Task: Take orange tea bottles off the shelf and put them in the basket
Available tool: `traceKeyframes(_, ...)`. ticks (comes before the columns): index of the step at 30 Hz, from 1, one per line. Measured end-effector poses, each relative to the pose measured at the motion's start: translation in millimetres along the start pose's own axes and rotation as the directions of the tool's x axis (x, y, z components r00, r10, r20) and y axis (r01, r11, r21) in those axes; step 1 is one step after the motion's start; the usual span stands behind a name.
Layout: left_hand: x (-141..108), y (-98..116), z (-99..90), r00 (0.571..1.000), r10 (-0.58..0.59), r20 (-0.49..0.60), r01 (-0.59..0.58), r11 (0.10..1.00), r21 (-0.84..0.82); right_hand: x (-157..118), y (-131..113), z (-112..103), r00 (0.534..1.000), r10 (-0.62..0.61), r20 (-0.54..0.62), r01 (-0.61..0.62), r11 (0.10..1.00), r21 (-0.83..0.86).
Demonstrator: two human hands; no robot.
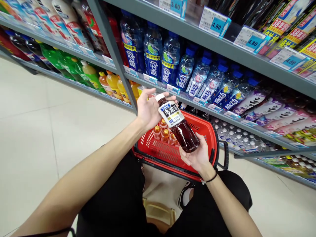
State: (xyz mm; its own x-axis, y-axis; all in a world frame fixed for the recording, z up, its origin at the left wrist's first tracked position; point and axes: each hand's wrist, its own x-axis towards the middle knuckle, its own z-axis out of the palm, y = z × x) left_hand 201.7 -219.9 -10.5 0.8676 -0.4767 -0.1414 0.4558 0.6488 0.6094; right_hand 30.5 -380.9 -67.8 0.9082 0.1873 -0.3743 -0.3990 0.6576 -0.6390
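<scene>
Between my two hands a bottle of oolong tea (175,119) lies tilted, its white cap toward the upper left and its dark base toward the lower right. My left hand (148,110) supports the cap end, thumb stretched up and some fingers hidden behind the bottle. Around the base curl the fingers of my right hand (197,154), partly hidden by it. Below the bottle is a red shopping basket (163,154) with a black rim. Several small bottles with orange caps (165,134) stand inside it.
A grey shelf (217,112) runs across in front, with blue-capped drink bottles (170,59) and price tags. Lower left, green and orange drinks (113,85) line the bottom shelf. The basket's black handle (224,154) sticks out right. My knees flank the basket above a pale tiled floor (49,131).
</scene>
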Motion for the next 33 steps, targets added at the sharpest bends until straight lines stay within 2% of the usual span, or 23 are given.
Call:
traceKeyframes(7,1.8,0.5,2.6,0.998,0.001,-0.055,-0.005,0.997,-0.073,-5.6,-11.3,8.2,0.997,0.005,0.075,-0.001,0.998,-0.055)
traceKeyframes(12,0.4,2.4,4.8,0.997,0.036,-0.075,-0.034,0.999,0.028,-8.0,-13.9,9.8,0.985,-0.171,0.009,0.167,0.946,-0.279)
traceKeyframes(15,0.4,1.8,2.4,0.996,0.061,-0.059,-0.056,0.995,0.077,-6.9,-12.4,5.1,0.95,-0.312,-0.031,0.275,0.876,-0.396)
traceKeyframes(18,2.2,-0.3,0.7,0.995,0.066,-0.077,-0.06,0.995,0.082,-4.0,-10.1,-0.8,0.859,-0.508,-0.059,0.397,0.734,-0.551)
traceKeyframes(21,3.6,-2.4,1.7,0.993,0.066,-0.097,-0.06,0.996,0.067,-3.1,-10.2,-6.6,0.762,-0.648,-0.008,0.457,0.545,-0.703)
traceKeyframes(24,3.4,-3.7,3.3,0.993,0.05,-0.107,-0.045,0.998,0.049,-5.6,-14.2,-13.3,0.667,-0.741,0.083,0.458,0.32,-0.829)
traceKeyframes(28,2.9,-4.9,2.2,0.995,0.014,-0.101,-0.009,0.999,0.047,-10.1,-19.6,-25.8,0.539,-0.811,0.228,0.377,-0.01,-0.926)
traceKeyframes(30,3.1,-5.3,1.3,0.994,0.009,-0.107,-0.004,0.999,0.052,-11.3,-20.3,-31.3,0.5,-0.816,0.289,0.372,-0.098,-0.923)
traceKeyframes(33,3.0,-4.9,1.4,0.993,0.01,-0.119,-0.005,0.999,0.043,-11.9,-19.6,-33.7,0.476,-0.818,0.323,0.404,-0.123,-0.907)
